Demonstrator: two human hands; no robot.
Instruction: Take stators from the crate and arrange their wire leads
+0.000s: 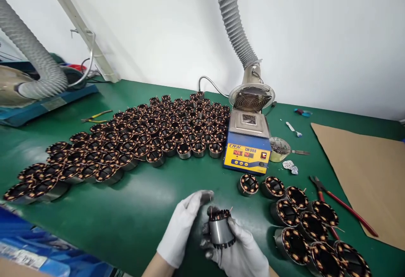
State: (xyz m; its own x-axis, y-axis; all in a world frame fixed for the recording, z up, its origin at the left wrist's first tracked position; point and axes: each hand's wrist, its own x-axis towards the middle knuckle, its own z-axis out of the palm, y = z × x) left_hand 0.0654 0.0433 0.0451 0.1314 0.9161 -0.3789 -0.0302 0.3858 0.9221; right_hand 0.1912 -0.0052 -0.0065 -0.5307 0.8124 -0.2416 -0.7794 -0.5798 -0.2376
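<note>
My right hand [243, 247], in a white glove with darkened fingertips, is wrapped round a motor stator [222, 231]. The stator is a grey metal ring with black slotted ends and copper windings at its top. It is held slightly tilted above the green bench. My left hand [186, 220], gloved as well, is at the stator's upper left with its fingers pressed together. A thin wire end [211, 203] rises from the stator to those fingertips, which seem to pinch it. Another short copper wire sticks up on the stator's right side.
Many similar stators [155, 156] crowd the left and back of the bench [142, 209]. Several more [313, 226] stand at the right, beside red-handled cutters [348, 207] and cardboard [363, 175]. A blue-and-yellow solder pot [247, 158] is ahead, with a small cup [280, 154] beside it.
</note>
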